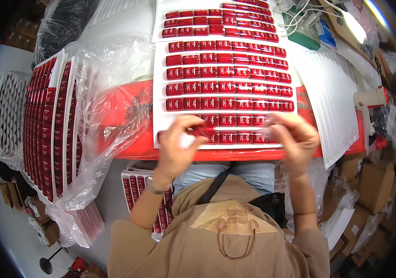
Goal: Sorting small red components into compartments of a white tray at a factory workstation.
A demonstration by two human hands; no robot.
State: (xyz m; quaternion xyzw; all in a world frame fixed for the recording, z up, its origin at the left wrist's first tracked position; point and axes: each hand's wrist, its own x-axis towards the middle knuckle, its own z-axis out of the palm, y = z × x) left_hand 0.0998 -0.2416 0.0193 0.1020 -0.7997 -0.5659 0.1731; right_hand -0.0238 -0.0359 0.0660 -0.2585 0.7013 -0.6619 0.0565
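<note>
Rows of small glossy dark-red rectangular bottles (210, 103) lie in a white foam tray (160, 92) in front of me. Over its near left corner, my left hand (178, 143) has thumb and fingers closed around a blurred small red bottle (201, 130). My right hand (297, 139) pinches at the tray's near right side. Something pale and see-through shows at those fingertips, too smeared to name. Both hands cover parts of the two nearest rows.
Under the tray lies a red table cover (135, 92). At left, more filled trays (45, 125) stand in clear plastic wrap (96, 153). White foam sheets (323, 92) are at right, below a lamp (354, 28) and cables. Cardboard boxes (369, 183) sit lower right.
</note>
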